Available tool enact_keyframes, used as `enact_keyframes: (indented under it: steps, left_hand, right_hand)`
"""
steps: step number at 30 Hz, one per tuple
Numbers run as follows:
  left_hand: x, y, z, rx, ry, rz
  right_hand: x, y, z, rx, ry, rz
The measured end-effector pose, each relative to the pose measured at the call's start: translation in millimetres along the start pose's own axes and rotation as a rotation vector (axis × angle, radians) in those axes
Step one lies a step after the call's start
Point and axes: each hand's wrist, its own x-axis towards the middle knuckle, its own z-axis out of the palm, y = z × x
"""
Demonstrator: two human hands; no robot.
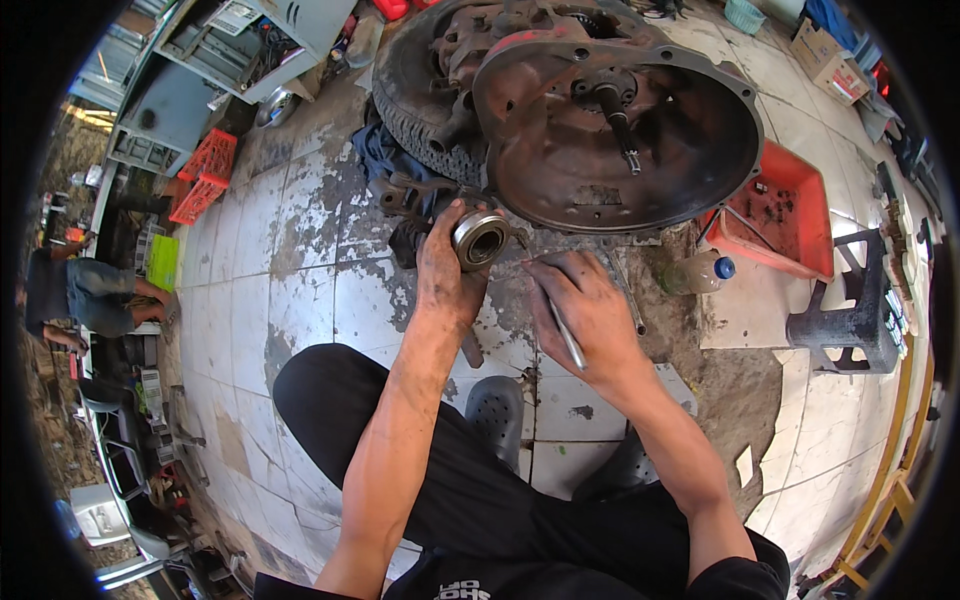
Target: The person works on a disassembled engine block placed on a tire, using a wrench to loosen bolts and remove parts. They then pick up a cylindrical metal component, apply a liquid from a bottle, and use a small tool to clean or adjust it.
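Note:
A round metal bearing (482, 240) with a shiny outer ring and a dark hollow centre is gripped in my left hand (447, 268), fingers and thumb wrapped around its side. Just to the right, my right hand (590, 315) is closed around a slim grey metal rod (567, 335), whose lower end sticks out below the palm. Its fingertips point toward the bearing without touching it. Beyond both hands lies a large rusty gearbox bell housing (540, 170), open side toward me, with a splined shaft (617, 125) standing out of its middle.
A tyre (415, 110) and dark blue cloth (375, 160) lie by the housing. At right are a red tray (800, 225), a bottle with a blue cap (690, 272) and a black stool (850, 315). Another person (95, 295) and a red crate (205, 175) are at left.

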Motion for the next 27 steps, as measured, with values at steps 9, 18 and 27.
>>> enact_keyframes:
  steps: [9, 18, 27]
  left_hand:
    - [5, 2, -14, -0.064, -0.094, -0.087]
    - [-1, 4, -11, 0.023, -0.242, 0.03]
    - [1, 3, -10, 0.057, -0.291, 0.07]
  right_hand:
    - [11, -28, 0, -0.277, -0.101, -0.243]
    - [6, -45, 16, -0.046, -0.024, -0.088]
    - [7, -40, 10, 0.159, -0.046, -0.053]
